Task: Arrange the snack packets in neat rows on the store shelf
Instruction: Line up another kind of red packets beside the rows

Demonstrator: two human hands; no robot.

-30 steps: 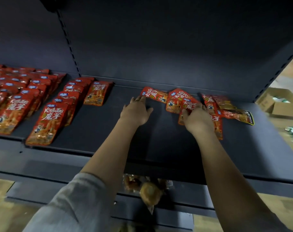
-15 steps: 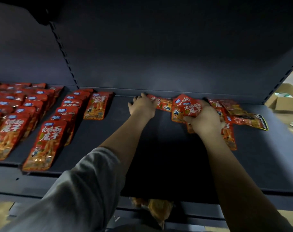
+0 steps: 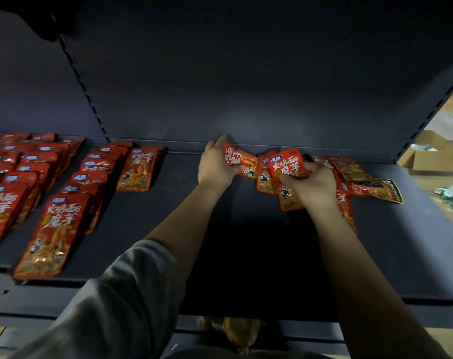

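The right hand (image 3: 310,183) grips one red snack packet (image 3: 287,164) by its lower half, thumb across the printed face and fingers curled behind, holding it lifted and tilted above the loose pile (image 3: 349,182). The left hand (image 3: 215,165), at 9 o'clock of the right hand, pinches a second packet (image 3: 239,159) at its left end; this packet lies sideways near the shelf's back edge. Handling judgement: the packets appear light, flat and flexible, with a glossy film surface that is likely to slip under a loose grip. Take hold at a sealed end or across the flat body with thumb opposed to fingers; avoid squeezing the filled middle, since the contents may crush. The pile extends from 12 to 4 o'clock of the right hand and holds roughly six or seven overlapping packets besides the two held; an exact count is not possible because of overlap. One darker packet (image 3: 378,189) with black trim lies at 3 o'clock. At 9 o'clock, well apart from both hands across bare dark shelf (image 3: 168,229), stand the arranged rows (image 3: 65,203): a single packet (image 3: 140,168) nearest, then a row of about six shingled packets, then further rows cut off by the frame edge. One cardboard box (image 3: 429,154) sits on the floor at 2 o'clock.
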